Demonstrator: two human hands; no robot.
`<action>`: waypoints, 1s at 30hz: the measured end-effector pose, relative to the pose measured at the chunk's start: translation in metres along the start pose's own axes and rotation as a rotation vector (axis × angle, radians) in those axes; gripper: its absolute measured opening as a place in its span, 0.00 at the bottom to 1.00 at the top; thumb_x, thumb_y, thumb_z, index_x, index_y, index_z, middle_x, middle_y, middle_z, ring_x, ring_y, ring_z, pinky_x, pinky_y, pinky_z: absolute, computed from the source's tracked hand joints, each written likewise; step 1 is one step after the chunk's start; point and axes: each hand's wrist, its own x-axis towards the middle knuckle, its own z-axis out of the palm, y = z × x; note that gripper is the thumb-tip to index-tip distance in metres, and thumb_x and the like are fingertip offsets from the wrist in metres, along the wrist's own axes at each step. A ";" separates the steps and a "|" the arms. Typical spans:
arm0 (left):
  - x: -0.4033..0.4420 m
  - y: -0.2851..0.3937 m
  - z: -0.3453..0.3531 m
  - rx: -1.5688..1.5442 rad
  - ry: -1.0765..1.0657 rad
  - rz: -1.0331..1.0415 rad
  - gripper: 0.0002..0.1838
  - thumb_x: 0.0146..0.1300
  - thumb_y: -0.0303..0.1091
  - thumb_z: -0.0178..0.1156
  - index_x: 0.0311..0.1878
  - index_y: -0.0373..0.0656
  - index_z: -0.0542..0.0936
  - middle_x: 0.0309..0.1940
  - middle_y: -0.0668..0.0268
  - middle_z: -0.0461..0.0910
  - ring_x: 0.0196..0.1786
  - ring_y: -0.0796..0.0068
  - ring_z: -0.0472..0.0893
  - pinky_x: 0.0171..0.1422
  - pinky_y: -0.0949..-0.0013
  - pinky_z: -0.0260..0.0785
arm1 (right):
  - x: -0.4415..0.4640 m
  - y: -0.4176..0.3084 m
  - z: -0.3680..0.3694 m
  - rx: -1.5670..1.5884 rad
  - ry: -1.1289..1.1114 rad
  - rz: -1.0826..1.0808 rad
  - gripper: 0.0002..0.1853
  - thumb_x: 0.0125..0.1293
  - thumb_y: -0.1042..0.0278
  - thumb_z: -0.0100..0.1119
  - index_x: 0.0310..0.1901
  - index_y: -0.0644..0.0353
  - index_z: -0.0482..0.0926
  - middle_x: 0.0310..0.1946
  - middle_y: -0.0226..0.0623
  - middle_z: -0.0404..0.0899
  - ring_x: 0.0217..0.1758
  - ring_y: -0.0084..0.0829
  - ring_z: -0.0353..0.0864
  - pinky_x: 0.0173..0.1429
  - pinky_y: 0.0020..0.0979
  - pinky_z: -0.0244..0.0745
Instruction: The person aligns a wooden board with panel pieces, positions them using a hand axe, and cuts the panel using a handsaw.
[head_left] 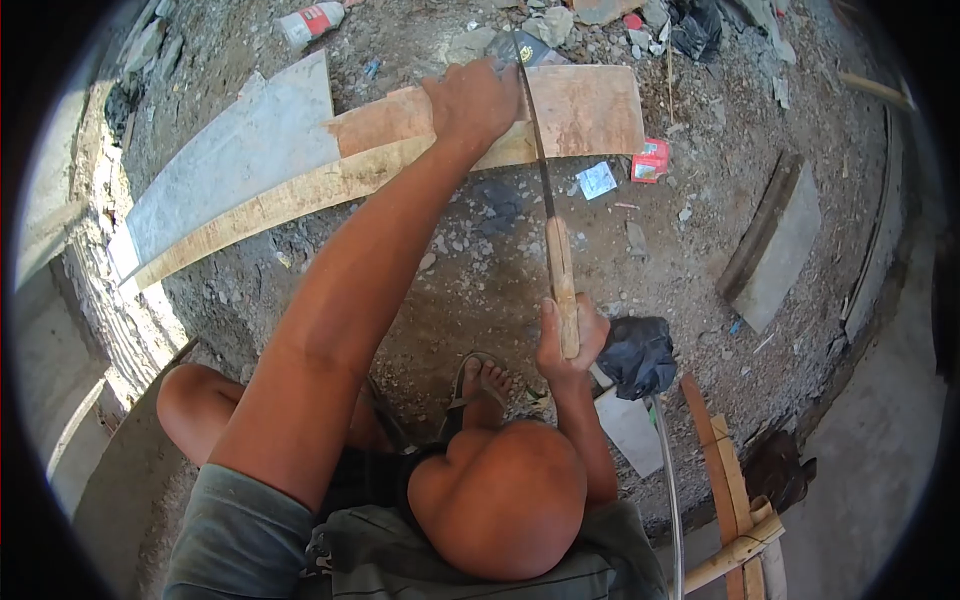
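Observation:
My right hand (572,335) is closed around the pale wooden handle (562,275) of a saw. Its long thin blade (540,150), seen nearly edge-on, lies across a wooden board (585,110) near the right end; its teeth cannot be made out. Just left of the blade, my left hand (477,100) presses on the board with its fingers bent over the far side. The board is reddish brown with a paler near edge (300,195). A grey sheet-like panel (235,140) continues it to the left.
Gravelly ground holds a red packet (650,160), a small white-blue sachet (597,180) and a plastic bottle (310,22). A black plastic bag (640,357) sits by my right wrist. To the right lie a grey offcut (780,245) and wooden strips (725,470). My sandalled foot (482,385) is below.

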 end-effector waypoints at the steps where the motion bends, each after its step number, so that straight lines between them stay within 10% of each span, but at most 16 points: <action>1: -0.001 -0.001 -0.001 0.002 -0.003 -0.004 0.26 0.78 0.54 0.45 0.54 0.46 0.87 0.45 0.48 0.88 0.56 0.46 0.84 0.67 0.40 0.59 | -0.001 0.002 0.001 0.010 0.019 -0.028 0.11 0.67 0.74 0.69 0.29 0.62 0.77 0.14 0.33 0.72 0.15 0.22 0.74 0.23 0.30 0.66; 30: 0.002 -0.002 0.004 -0.001 -0.009 -0.008 0.28 0.78 0.56 0.44 0.53 0.45 0.86 0.47 0.48 0.88 0.58 0.46 0.84 0.67 0.38 0.59 | 0.034 -0.066 -0.003 -0.020 -0.057 0.077 0.10 0.71 0.73 0.67 0.32 0.64 0.77 0.15 0.33 0.73 0.19 0.16 0.73 0.24 0.28 0.66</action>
